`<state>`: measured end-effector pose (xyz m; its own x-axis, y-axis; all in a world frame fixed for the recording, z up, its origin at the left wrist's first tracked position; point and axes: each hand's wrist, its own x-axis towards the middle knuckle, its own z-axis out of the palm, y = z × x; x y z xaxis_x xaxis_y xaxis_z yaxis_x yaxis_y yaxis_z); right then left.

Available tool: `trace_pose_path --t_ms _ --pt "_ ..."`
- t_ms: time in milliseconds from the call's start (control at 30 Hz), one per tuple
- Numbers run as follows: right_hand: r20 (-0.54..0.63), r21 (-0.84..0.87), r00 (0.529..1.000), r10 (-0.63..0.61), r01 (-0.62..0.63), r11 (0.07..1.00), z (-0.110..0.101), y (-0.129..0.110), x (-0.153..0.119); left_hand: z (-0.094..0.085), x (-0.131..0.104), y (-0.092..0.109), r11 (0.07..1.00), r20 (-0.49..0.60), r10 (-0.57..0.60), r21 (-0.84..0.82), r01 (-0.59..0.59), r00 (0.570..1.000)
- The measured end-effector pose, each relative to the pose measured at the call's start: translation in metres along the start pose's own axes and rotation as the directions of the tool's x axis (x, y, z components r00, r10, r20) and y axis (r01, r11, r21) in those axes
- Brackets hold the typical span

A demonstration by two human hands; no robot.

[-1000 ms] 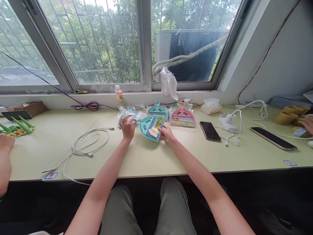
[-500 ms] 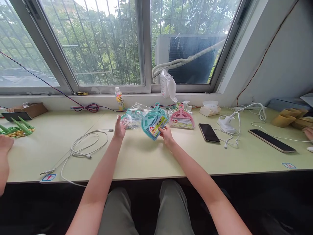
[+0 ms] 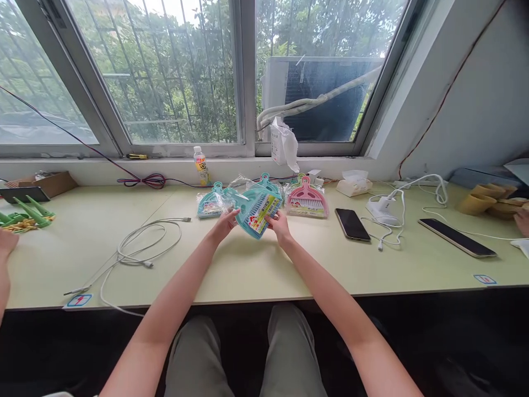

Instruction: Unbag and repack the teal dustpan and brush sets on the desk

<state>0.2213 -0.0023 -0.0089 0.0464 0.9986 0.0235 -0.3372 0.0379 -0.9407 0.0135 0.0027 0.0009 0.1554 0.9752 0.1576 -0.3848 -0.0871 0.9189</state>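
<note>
A teal mini dustpan and brush set [image 3: 253,212] with a yellow label is held tilted just above the table. My right hand [image 3: 280,227] pinches its lower right edge, thumb on the label. At its left side my left hand [image 3: 225,225] is closed on the set, with clear plastic wrapping by the fingers. A second teal dustpan set [image 3: 209,207] lies wrapped behind my left hand. Another teal handle [image 3: 265,178] shows behind the held set, its lower part hidden. To the right lies a pink dustpan set [image 3: 306,199], with a green rim behind it.
A white cable [image 3: 124,251] lies coiled on the left. On the right are a phone [image 3: 352,225], a charger with cords [image 3: 384,209], a tissue pack [image 3: 354,183] and a second dark device [image 3: 457,238]. A drink bottle [image 3: 202,168] stands at the back. Other people's hands show at both sides.
My left hand has moved right from beside the other teal set and closed on the held set's left side. The held set has shifted slightly; my right hand keeps its grip.
</note>
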Motion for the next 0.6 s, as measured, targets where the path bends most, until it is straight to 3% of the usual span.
trace_pose_path --t_ms 200,467,600 --pt "-0.045 0.040 0.999 -0.028 0.029 0.999 0.004 -0.001 -0.007 0.023 -0.005 -0.008 0.997 0.006 0.074 -0.004 -0.074 0.997" --pt "-0.086 0.120 0.995 -0.040 0.050 0.991 0.002 -0.007 -0.008 0.039 -0.013 -0.025 0.995 0.208 -0.097 0.059 0.086 0.973" --pt "-0.098 0.112 0.993 -0.061 0.072 0.991 0.002 -0.006 -0.009 0.043 -0.016 -0.023 0.992 0.213 -0.104 0.090 0.087 0.972"
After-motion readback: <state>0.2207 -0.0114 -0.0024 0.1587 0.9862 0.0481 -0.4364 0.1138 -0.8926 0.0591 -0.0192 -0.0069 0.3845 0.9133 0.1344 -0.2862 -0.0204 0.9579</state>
